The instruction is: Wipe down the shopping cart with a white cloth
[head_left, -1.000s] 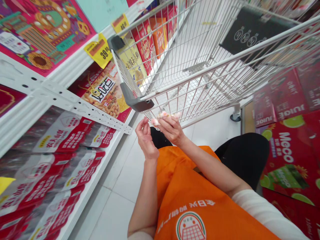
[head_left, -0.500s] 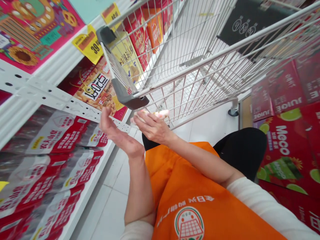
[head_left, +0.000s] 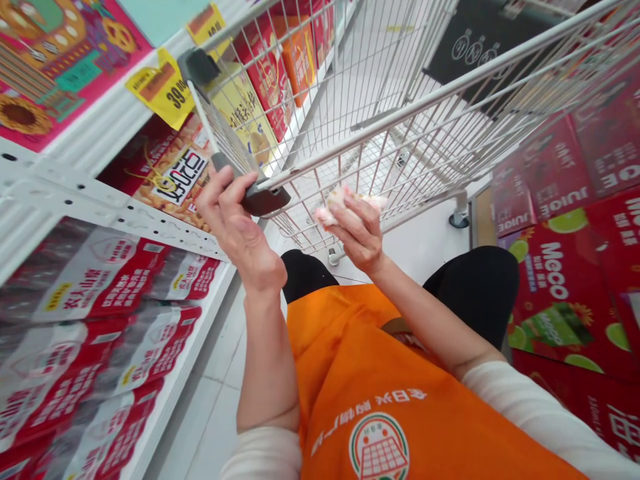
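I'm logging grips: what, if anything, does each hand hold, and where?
The right hand holds a crumpled, cloth-like piece by its middle. The left hand is at the cart's grey corner; whether it grips cannot be told.

Left hand (head_left: 243,238) noted at the grey corner (head_left: 270,201) of the shopping cart (head_left: 360,139), grip unclear; right hand (head_left: 358,232) holds a crumpled pink-and-white cloth (head_left: 340,196); bottle packs (head_left: 100,287) shelved at left.

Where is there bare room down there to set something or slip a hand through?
Bare tile shows between the lower shelf's edge and the left forearm, and another patch between the cart and black-clad knee. Crowded: the bottle packs on that shelf, the red cartons opposite, and the cart's corner, where the left hand is.
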Available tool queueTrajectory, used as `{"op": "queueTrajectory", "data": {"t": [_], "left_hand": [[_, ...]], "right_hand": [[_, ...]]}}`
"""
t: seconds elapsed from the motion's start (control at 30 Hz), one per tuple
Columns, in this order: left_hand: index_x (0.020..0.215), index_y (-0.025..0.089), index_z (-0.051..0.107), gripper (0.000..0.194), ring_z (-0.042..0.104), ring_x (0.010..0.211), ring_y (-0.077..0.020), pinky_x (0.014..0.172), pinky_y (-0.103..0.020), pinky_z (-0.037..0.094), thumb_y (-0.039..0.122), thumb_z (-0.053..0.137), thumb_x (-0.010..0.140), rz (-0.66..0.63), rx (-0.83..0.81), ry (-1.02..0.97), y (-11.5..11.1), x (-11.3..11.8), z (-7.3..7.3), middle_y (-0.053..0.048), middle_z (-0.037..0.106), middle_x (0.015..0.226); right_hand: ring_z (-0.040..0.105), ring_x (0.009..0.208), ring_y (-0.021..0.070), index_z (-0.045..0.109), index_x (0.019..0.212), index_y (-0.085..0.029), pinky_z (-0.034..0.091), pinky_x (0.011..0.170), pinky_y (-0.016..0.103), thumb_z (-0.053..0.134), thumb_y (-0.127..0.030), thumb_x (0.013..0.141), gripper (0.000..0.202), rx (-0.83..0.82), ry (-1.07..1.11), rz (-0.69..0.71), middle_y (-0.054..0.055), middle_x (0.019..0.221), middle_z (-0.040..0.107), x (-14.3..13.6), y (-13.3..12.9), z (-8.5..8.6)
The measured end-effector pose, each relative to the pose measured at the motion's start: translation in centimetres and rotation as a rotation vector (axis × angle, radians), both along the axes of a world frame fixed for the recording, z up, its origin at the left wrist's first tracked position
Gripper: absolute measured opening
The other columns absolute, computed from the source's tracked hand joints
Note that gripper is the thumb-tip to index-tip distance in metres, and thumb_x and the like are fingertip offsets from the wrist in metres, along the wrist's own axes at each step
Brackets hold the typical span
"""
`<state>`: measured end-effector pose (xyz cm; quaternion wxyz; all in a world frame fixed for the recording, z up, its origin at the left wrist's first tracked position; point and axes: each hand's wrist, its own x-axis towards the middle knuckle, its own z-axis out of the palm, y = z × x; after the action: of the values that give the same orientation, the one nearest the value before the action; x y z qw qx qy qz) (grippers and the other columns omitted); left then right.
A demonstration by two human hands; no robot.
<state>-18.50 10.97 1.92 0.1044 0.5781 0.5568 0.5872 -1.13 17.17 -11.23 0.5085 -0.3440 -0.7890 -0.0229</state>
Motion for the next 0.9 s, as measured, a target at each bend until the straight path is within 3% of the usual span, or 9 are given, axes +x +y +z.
{"op": "queueTrajectory", "data": {"t": [0.1,0.23,0.33,0.53,0.8,0.9], "left_hand": [[0.126,0.020,0.067,0.074,0.038,0.150,-0.0254,0.132,-0.044,0.027,0.076,0.028,0.097,0.068,0.130,0.084,0.1,0.1,0.4,-0.007,0.051,0.142],[0.122,0.024,0.069,0.073,0.040,0.150,-0.0249,0.130,-0.041,0.031,0.080,0.033,0.093,0.077,0.092,0.063,0.2,-0.3,0.6,-0.006,0.056,0.137],[0.119,0.024,0.069,0.072,0.042,0.148,-0.0239,0.130,-0.042,0.030,0.079,0.030,0.094,0.100,0.126,0.075,0.5,-0.3,0.4,-0.005,0.056,0.135],[0.122,0.025,0.066,0.064,0.043,0.144,-0.0221,0.128,-0.042,0.029,0.069,0.025,0.102,0.106,0.159,0.165,0.7,-0.2,-0.1,-0.006,0.052,0.136],[0.128,0.023,0.062,0.069,0.041,0.145,-0.0218,0.127,-0.040,0.031,0.069,0.018,0.103,0.119,0.110,0.238,0.4,-0.8,0.2,-0.008,0.051,0.141],[0.138,0.021,0.054,0.067,0.038,0.149,-0.0230,0.128,-0.042,0.029,0.066,0.017,0.105,0.123,0.142,0.257,0.4,0.1,-0.7,-0.008,0.047,0.147]], "right_hand": [[0.060,0.139,0.0191,0.073,0.118,-0.028,0.052,0.120,0.047,0.058,-0.027,0.102,0.022,0.049,0.021,0.066,0.002,0.128,0.076,-1.8,0.0,0.1],[0.068,0.127,0.0169,0.075,0.109,-0.023,0.062,0.106,0.036,0.062,-0.019,0.099,0.017,0.261,0.048,0.065,0.005,0.118,0.080,-1.1,-0.8,-2.9],[0.071,0.123,0.0193,0.076,0.104,-0.020,0.065,0.101,0.040,0.059,-0.020,0.100,0.017,0.239,-0.044,0.060,0.008,0.115,0.081,-0.5,-1.7,-4.6],[0.074,0.113,0.0143,0.074,0.112,-0.029,0.063,0.104,0.036,0.060,-0.027,0.101,0.018,0.056,-0.225,0.216,0.002,0.112,0.081,-3.5,-1.9,-4.0],[0.072,0.113,0.0165,0.075,0.108,-0.021,0.063,0.103,0.034,0.066,-0.017,0.096,0.015,0.205,-0.133,0.114,0.004,0.113,0.080,-3.6,-2.4,-5.7],[0.068,0.124,0.0188,0.074,0.114,-0.023,0.060,0.110,0.040,0.067,-0.018,0.096,0.020,0.202,-0.098,0.132,0.004,0.117,0.079,-3.4,-2.2,-5.5]]}}
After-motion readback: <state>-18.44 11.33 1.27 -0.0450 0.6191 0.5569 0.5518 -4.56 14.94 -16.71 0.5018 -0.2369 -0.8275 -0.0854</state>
